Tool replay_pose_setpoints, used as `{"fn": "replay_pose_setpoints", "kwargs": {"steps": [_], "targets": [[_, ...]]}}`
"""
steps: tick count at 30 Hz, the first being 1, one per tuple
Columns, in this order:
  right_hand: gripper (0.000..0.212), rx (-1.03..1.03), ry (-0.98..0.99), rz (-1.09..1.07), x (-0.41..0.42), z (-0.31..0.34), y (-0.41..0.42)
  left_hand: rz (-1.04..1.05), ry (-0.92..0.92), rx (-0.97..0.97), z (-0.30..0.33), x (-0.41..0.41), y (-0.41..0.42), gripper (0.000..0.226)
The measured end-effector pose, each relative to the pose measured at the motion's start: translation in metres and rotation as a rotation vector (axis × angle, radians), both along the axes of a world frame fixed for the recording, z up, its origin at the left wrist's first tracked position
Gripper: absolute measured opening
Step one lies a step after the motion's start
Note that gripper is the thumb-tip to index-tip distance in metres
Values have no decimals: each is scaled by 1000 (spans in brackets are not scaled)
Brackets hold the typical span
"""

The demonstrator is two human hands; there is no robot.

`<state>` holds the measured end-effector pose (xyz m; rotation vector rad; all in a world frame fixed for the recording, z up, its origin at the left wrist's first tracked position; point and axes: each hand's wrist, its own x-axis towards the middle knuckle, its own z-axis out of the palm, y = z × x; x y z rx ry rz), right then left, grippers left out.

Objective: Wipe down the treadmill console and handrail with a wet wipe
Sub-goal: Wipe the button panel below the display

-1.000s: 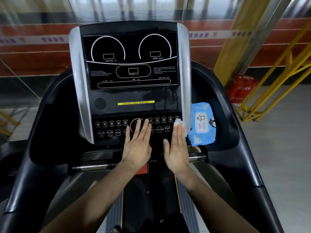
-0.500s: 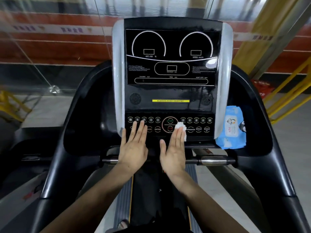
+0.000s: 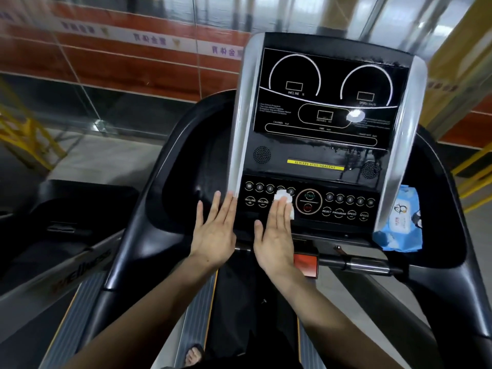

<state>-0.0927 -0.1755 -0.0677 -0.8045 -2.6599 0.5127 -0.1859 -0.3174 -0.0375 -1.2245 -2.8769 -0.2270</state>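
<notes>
The treadmill console (image 3: 327, 115) is black with silver side trims and a button panel (image 3: 346, 206) along its bottom. My right hand (image 3: 275, 235) lies flat on the left part of that panel and presses a white wet wipe (image 3: 285, 199) under its fingertips, just left of the round START button. My left hand (image 3: 214, 233) rests flat with fingers apart beside it, at the lower end of the left silver trim, and holds nothing. A chrome handrail bar (image 3: 370, 265) runs below the console. Wet streaks show on the console's lower right.
A blue wet wipe pack (image 3: 399, 222) sits in the right side tray of the console. Black side arms (image 3: 138, 235) curve down on both sides. A red safety tab (image 3: 306, 263) hangs under the console. Yellow railings and a glass wall stand beyond.
My right hand has slid the wipe leftwards along the button panel, from its right end past the START button. My left hand has moved left off the buttons to the silver trim.
</notes>
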Motion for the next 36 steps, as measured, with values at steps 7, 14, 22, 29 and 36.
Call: {"fn": "replay_pose_setpoints", "kwargs": {"steps": [7, 14, 22, 29, 36], "targets": [[62, 303, -66, 379, -10, 0, -4, 33, -26, -2, 2, 1, -10, 86], [56, 559, -123, 636, -19, 14, 35, 99, -81, 20, 2, 13, -7, 83], [60, 635, -213, 851, -18, 27, 70, 162, -73, 58, 2, 33, -2, 81], [60, 595, -231, 870, 19, 36, 123, 175, -62, 35, 7, 53, 25, 80], [66, 561, -308, 807, 78, 44, 181, 123, -19, 8, 22, 85, 81, 78]]}}
